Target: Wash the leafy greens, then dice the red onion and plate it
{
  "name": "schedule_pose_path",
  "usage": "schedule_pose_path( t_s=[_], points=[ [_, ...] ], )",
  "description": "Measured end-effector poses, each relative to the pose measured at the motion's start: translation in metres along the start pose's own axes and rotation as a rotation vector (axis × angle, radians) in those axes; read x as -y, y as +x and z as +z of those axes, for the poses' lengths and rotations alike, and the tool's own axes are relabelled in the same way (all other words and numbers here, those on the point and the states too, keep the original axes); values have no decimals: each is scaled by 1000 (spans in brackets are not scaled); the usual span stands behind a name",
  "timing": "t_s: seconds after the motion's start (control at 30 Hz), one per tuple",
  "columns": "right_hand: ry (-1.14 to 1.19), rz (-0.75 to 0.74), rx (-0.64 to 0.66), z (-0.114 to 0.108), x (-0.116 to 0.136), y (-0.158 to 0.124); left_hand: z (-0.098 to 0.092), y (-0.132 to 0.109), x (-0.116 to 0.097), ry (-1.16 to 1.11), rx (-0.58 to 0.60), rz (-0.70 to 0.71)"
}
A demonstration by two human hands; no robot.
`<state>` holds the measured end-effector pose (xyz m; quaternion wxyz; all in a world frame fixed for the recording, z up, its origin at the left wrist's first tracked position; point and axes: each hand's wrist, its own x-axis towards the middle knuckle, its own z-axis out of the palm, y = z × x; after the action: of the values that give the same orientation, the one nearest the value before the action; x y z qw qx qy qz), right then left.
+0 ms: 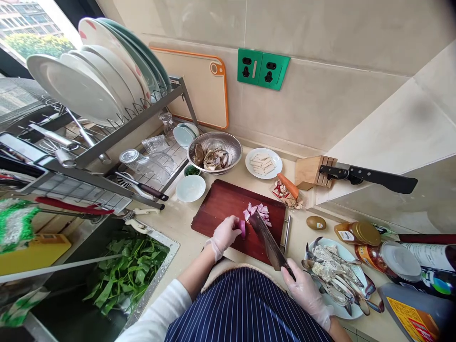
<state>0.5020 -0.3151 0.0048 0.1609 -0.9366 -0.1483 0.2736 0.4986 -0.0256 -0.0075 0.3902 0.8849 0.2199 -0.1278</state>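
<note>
1. The red cutting board point(228, 209) lies on the surface under both hands.
2. The right hand point(307, 293) grips the cleaver point(268, 242), blade beside the left fingers point(233, 228).
3. The left hand point(225, 234) pinches the purple onion piece point(242, 229); cut bits point(258, 211) lie just beyond. Chopping seems underway; the next slice needs fingertips tucked.

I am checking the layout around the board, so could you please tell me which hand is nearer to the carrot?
Right. The right hand grips the knife handle, below the carrot; the left hand is slightly farther, on the red onion.
</note>
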Motion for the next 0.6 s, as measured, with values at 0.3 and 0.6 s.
schedule_pose_path(
  t_s=[0.3, 0.6],
  points=[
    [185, 64, -103, -14, -9, -4, 1, 12, -30, 387, -42, 322],
    [447, 78, -7, -28, -19, 7, 24, 27, -69, 617, -89, 390]
  ],
)
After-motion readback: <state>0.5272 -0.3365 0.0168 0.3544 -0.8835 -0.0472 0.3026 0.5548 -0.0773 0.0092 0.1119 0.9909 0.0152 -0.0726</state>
